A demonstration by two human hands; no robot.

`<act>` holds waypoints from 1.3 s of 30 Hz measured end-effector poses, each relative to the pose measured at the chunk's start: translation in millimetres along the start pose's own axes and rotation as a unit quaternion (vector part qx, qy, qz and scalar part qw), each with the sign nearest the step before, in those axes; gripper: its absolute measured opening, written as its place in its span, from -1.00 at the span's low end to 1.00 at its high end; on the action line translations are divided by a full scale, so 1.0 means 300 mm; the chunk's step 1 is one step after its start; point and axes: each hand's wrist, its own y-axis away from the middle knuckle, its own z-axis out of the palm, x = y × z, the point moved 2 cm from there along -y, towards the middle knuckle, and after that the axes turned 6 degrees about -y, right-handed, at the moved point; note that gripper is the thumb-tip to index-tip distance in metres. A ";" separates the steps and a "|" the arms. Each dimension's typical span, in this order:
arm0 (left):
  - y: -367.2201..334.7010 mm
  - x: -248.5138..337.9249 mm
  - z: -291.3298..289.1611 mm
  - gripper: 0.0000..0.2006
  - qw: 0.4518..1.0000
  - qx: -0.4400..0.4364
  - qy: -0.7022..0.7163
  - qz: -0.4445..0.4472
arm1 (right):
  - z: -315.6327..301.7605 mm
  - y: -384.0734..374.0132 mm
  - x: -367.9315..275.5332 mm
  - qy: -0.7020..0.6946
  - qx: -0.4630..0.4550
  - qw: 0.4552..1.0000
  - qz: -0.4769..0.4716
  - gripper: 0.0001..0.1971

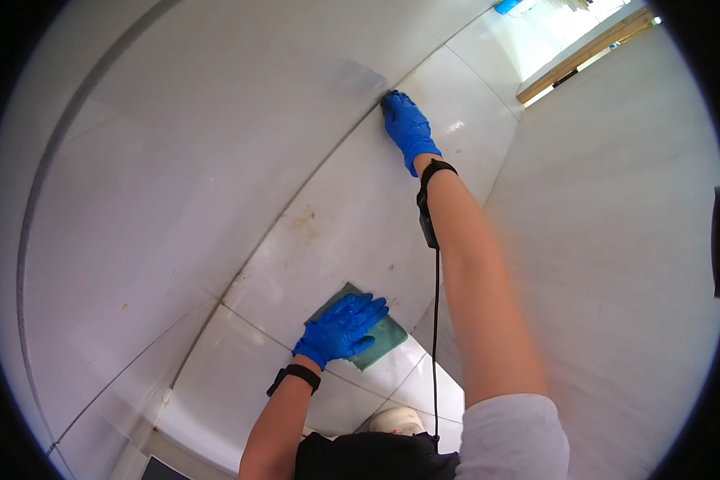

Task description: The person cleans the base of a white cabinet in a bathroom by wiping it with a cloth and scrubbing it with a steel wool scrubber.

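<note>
My left hand (pixel 342 330), in a blue glove, lies flat with its fingers stretched out on a folded green cloth (pixel 382 342). The cloth rests on the white tiled surface (pixel 336 240), and part of it is under my palm. Farther off, my right arm reaches out. In a matching blue glove, my right hand (pixel 406 122) is bent closed against the seam where the tiles meet the white wall (pixel 240 144). Something dark shows at its fingertips, too small and covered to name. Brownish stains (pixel 304 222) mark the tiles between my hands.
A pale panel (pixel 608 216) stands close along my right arm. Wooden strips (pixel 584 56) edge an opening at the far right, near a blue object (pixel 506 6). From my right wrist strap a black cable (pixel 435 336) hangs down. My pale shoe (pixel 398 420) is below.
</note>
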 end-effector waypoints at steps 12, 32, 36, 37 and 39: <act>-0.015 0.007 -0.007 -0.46 1.000 0.003 0.018 0.011 | -0.104 0.041 0.021 0.073 0.067 0.986 0.137 -0.87; 0.029 -0.005 -0.016 -0.44 0.999 -0.006 0.025 -0.019 | -0.101 0.042 -0.054 -0.021 -0.017 0.999 0.046 -0.65; -0.002 0.009 -0.003 -0.45 0.999 0.014 -0.036 -0.006 | -0.137 0.013 0.172 0.047 0.067 0.955 0.287 -0.82; 0.012 0.012 -0.015 -0.46 0.998 0.011 -0.053 -0.011 | -0.127 0.019 0.135 0.042 0.093 0.949 0.300 -0.86; 0.004 0.012 -0.020 -0.47 0.999 0.013 -0.043 -0.012 | -0.110 -0.002 0.114 0.063 0.078 0.953 0.285 -0.81</act>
